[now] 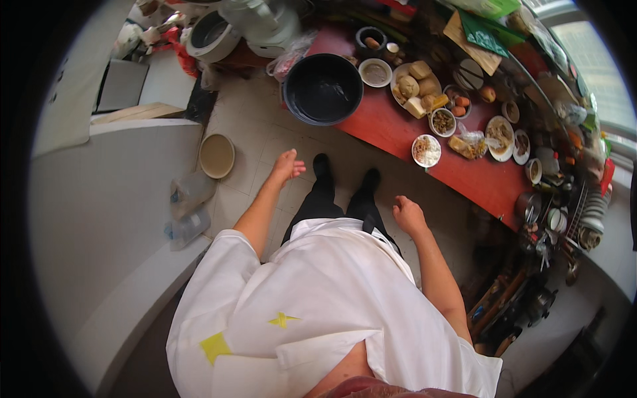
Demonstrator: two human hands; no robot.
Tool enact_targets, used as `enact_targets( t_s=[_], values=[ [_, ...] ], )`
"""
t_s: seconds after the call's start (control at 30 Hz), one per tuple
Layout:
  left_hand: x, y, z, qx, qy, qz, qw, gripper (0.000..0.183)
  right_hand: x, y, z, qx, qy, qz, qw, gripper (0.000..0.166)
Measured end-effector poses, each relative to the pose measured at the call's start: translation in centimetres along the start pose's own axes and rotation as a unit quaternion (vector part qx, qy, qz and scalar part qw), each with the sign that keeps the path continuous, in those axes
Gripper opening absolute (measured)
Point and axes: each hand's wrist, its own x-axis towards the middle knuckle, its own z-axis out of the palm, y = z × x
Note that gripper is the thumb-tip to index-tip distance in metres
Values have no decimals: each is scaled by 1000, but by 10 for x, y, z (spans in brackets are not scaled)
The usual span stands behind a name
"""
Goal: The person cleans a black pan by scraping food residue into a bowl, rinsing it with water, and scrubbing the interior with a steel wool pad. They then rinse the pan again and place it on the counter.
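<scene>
My left hand (287, 167) hangs over the tiled floor with its fingers apart and nothing in them. On the other side, my right hand (409, 214) is held beside my leg, its fingers curled; whether they are fully closed is unclear, and no object shows in it. A large dark basin (323, 89) stands at the near left end of the red table (383, 130). Close to the table's front edge is a bowl of white food with brown topping (426, 150). Behind it are a bowl of chopped food (442, 122) and a plate of buns (409, 86).
A beige bucket (217, 155) and large plastic bottles (189, 226) stand on the floor at left. More dishes, including an oval plate of food (499, 138), crowd the table. Stacked bowls (594, 211) fill a rack at right. A white rice cooker (213, 37) is at the upper left.
</scene>
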Motion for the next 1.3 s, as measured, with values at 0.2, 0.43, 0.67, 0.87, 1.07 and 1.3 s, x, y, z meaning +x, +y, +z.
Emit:
enact_targets(
  t_s=[0.2,0.43,0.67,0.87,1.07,1.3],
  values=[
    [-40,-124,-14,34,72,-60,995,33,12,56,-4,-56,-52,-34,997,38],
    [-109,-219,12,3,112,-87,990,32,44,72,-25,-124,-54,-121,983,34],
    [-100,-244,4,8,78,-50,996,39,30,51,-16,-110,-27,-146,983,33],
    [-121,-226,-24,-71,80,23,994,45,6,90,62,-151,-36,-134,979,29],
    [-136,-307,-120,-134,122,-19,983,43,-25,75,129,-280,-126,-87,948,33],
    [-173,-454,-257,-173,256,-119,944,25,-7,-23,146,-319,-135,-178,921,32]
  ],
)
